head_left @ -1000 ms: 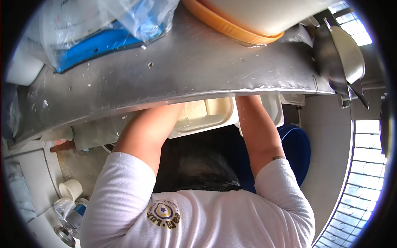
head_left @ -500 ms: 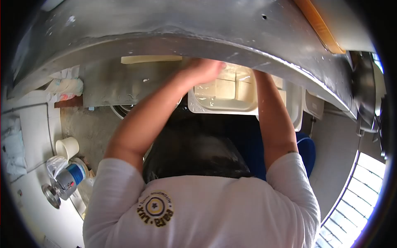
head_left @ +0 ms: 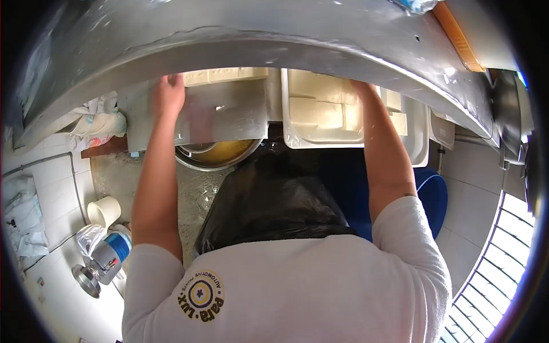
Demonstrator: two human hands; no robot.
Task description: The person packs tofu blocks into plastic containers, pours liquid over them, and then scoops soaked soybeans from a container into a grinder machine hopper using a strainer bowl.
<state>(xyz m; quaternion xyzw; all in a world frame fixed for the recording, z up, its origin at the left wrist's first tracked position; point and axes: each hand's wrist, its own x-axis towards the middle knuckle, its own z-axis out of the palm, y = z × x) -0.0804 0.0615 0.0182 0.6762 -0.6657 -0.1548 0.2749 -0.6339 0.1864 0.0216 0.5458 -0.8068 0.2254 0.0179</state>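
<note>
My left hand [head_left: 170, 94] is at the left end of a row of pale cream blocks [head_left: 226, 75] on the steel worktop [head_left: 229, 108]. Its fingertips run up under the metal edge, so its grip is unclear. My right hand [head_left: 362, 87] reaches over a white rectangular tub [head_left: 323, 143], its fingers hidden by that same edge. Inside the tub, similar cream rectangular blocks [head_left: 330, 114] lie side by side, tofu-like or cheese-like in look. Just right of my right forearm are more cream blocks [head_left: 398, 122], in a second white tub [head_left: 422, 150].
A curved metal edge [head_left: 257, 54] crosses above my hands. Beneath the worktop sits a metal basin [head_left: 223, 154] with yellowish contents. A black plastic apron or bag [head_left: 274, 200] and a blue barrel [head_left: 432, 197] are close to my body. Cloths [head_left: 100, 123] hang at left.
My left hand has moved left, from the tub to the left end of the blocks on the worktop. My right hand stays over the tub. The view has shifted, showing more of the basin.
</note>
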